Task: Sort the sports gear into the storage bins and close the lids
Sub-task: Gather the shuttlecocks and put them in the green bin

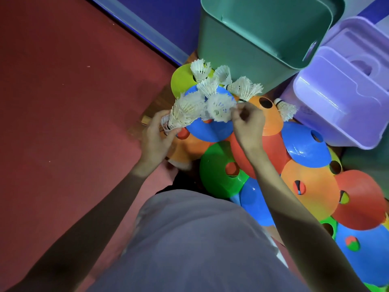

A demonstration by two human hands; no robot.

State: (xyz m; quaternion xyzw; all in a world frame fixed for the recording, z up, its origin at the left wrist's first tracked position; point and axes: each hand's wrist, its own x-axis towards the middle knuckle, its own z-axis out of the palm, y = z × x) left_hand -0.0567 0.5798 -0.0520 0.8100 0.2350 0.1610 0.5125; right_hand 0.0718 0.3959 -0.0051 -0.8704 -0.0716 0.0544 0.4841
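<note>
Fingers (pixel 239 111) of the right hand (pixel 248 125) are pinching a shuttlecock (pixel 219 109); a shuttlecock stack (pixel 183 112) is gripped by the left hand (pixel 155 138) at frame centre.

Light: dim, colours saturated
Glare: sheen on purple bin (pixel 328 98)
Focus: soft throughout
Edges: wide-angle bending

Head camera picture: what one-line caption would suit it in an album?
Left hand holds stacked shuttlecocks, right hand pinches another shuttlecock above colourful disc cones, beside an open green bin.
</note>
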